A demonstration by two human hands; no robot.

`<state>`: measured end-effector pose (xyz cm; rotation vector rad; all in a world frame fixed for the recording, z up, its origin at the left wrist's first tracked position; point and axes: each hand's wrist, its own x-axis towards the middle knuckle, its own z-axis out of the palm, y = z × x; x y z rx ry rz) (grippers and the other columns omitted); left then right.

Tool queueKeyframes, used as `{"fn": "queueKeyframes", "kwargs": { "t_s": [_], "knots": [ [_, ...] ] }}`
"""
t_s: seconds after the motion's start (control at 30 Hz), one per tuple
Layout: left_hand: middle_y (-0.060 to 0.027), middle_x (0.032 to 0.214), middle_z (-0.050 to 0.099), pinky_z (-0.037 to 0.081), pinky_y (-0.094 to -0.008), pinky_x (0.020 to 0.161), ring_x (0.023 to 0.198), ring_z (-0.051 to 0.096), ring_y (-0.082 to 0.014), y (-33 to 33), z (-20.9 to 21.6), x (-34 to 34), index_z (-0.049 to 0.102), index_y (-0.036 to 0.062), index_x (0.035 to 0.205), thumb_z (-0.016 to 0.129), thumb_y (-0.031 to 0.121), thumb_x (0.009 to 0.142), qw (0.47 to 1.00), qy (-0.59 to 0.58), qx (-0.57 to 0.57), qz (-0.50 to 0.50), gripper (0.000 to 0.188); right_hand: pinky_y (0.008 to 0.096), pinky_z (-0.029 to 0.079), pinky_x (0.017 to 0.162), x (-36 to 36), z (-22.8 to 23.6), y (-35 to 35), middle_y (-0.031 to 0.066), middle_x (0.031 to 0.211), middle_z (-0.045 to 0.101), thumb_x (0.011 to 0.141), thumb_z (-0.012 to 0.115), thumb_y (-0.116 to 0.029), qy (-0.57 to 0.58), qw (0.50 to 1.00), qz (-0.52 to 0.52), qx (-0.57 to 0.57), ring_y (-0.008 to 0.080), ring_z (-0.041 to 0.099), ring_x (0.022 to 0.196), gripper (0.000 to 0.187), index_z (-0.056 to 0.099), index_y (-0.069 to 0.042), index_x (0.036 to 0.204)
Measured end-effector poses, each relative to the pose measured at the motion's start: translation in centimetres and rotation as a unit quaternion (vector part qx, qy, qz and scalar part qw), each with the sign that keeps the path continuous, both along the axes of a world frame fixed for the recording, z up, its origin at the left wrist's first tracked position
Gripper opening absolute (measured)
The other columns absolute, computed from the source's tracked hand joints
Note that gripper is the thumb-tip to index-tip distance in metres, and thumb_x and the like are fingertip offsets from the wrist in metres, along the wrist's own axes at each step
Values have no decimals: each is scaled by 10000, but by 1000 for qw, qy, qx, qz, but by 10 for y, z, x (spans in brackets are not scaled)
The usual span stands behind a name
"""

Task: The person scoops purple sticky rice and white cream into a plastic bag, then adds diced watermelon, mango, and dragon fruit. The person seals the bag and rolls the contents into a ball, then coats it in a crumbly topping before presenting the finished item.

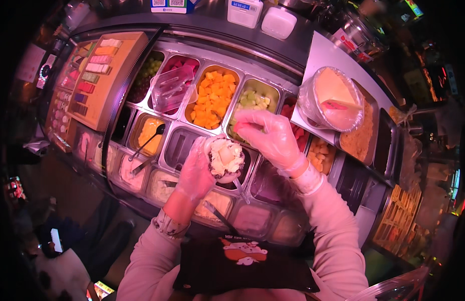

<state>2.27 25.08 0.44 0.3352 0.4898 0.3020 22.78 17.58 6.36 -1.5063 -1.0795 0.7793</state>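
Note:
My gloved left hand is wrapped round the side of a small cup of dessert. Pale creamy chunks fill its top, with dark purple bits at the rim. To its right and a little higher is my gloved right hand, fingers pinched together above the steel pan edge beside the green melon cubes. A reddish patch shows at those fingertips, too small to make out. Just left of that hand lie orange-yellow mango cubes in their own pan.
A clear plastic lid lies tilted over the magenta fruit pan. Black-handled spoon rests in yellow filling; more tubs line the near side. At left stands a wooden tray of small blocks; at right, a plastic-wrapped container beside brown crumbs.

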Motion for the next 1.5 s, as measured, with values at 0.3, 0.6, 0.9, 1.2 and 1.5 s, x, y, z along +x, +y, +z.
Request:
{"fn": "queueKeyframes", "kwargs": {
  "t_s": [0.3, 0.6, 0.9, 1.2, 1.5],
  "knots": [
    [-108, 1496, 544, 380, -397, 1196, 1350, 549, -253, -22, 1, 25, 436, 53, 1517, 338, 500, 1123, 998, 31, 38, 48, 604, 409, 556, 806, -43, -17, -24, 139, 1083, 687, 763, 687, -75, -436, 883, 21, 173, 292, 680, 917, 347, 662, -2, 1102],
    [-100, 1445, 562, 438, -426, 1149, 1318, 564, -244, -29, -18, 12, 476, 77, 1490, 399, 404, 1128, 991, 114, 55, 53, 494, 532, 413, 1152, -72, -35, -51, 271, 1339, 581, 851, 744, -245, -424, 896, 129, 17, 414, 530, 1331, 594, 571, 68, 1325],
    [-166, 1474, 506, 493, -619, 1078, 1343, 549, -362, -14, -10, 2, 347, 108, 1563, 588, 121, 1032, 998, -4, 55, 25, 583, 475, 560, 765, 74, 4, -65, 206, 818, 702, 947, 648, -318, -195, 948, 109, -228, 403, 695, 791, 341, 712, -17, 801],
    [-167, 1472, 510, 532, -627, 1022, 1327, 563, -375, -19, -23, -4, 332, 105, 1562, 626, 186, 1032, 999, 12, 53, 3, 612, 501, 549, 818, 117, -201, -116, 208, 980, 709, 886, 673, -195, -397, 875, -85, -264, 407, 686, 910, 179, 718, -49, 979],
    [-168, 1505, 504, 460, -568, 1121, 1377, 529, -343, -24, -24, 10, 359, 6, 1552, 560, 267, 1040, 1000, -12, -5, -8, 609, 517, 497, 935, 123, -258, -69, 231, 1105, 645, 891, 563, -93, -421, 862, -126, -250, 440, 622, 1081, 183, 700, -48, 1004]
  ]
}}
